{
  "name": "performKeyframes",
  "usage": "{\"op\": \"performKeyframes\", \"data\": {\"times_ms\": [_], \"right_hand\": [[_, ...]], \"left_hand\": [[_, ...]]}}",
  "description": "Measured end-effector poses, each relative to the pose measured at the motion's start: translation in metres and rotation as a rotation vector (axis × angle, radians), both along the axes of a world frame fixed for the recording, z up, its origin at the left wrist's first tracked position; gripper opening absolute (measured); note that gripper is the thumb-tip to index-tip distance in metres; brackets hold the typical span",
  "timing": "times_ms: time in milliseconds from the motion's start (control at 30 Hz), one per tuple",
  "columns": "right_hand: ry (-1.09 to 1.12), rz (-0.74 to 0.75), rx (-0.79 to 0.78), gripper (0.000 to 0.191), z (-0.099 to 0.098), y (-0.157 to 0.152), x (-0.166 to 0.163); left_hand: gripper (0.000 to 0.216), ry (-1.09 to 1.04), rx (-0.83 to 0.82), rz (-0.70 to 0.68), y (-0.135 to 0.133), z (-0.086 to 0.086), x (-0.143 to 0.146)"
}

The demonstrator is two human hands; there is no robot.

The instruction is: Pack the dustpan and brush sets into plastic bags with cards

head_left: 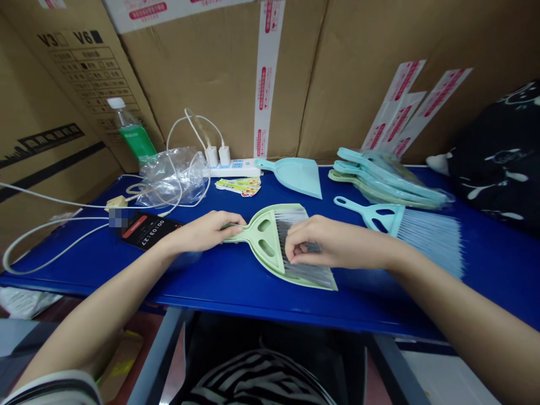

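My left hand (pixel 211 229) is closed round the handles of a light green hand brush (pixel 252 232) and the matching green dustpan (pixel 269 268) beneath it. The brush lies inside the pan, its grey bristles (pixel 314 274) pointing right. Over those bristles is my right hand (pixel 314 242), fingers curled and pressed together; whatever is in them, if anything, is hidden. To the right lies a light blue brush (pixel 382 216) with pale bristles. A light blue dustpan (pixel 297 174) rests farther back, behind the green set.
Stacked blue and green dustpan sets (pixel 388 177), partly in clear plastic, sit at the back right. On the left are a phone (pixel 147 230), white cables, a crumpled plastic bag (pixel 172 174) and a bottle (pixel 135 135). A power strip (pixel 236 167) and paper labels (pixel 239 185) lie near the cardboard (pixel 211 79).
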State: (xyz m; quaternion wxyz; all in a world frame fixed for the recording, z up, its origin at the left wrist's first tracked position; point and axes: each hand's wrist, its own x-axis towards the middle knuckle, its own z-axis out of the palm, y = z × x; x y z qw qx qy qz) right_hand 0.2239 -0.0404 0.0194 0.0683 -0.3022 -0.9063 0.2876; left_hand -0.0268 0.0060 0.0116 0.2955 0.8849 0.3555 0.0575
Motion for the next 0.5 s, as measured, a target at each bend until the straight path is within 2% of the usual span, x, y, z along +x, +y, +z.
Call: {"op": "performKeyframes", "data": {"times_ms": [267, 500], "right_hand": [[0.069, 0.112, 0.001, 0.017, -0.0084, 0.0048, 0.0013], [0.056, 0.147, 0.0, 0.023, -0.0058, 0.0033, 0.004]], "left_hand": [[0.031, 0.024, -0.001, -0.003, 0.0008, -0.0002, -0.0006], [0.031, 0.015, 0.011, -0.017, 0.0009, -0.0002, -0.0007]]}}
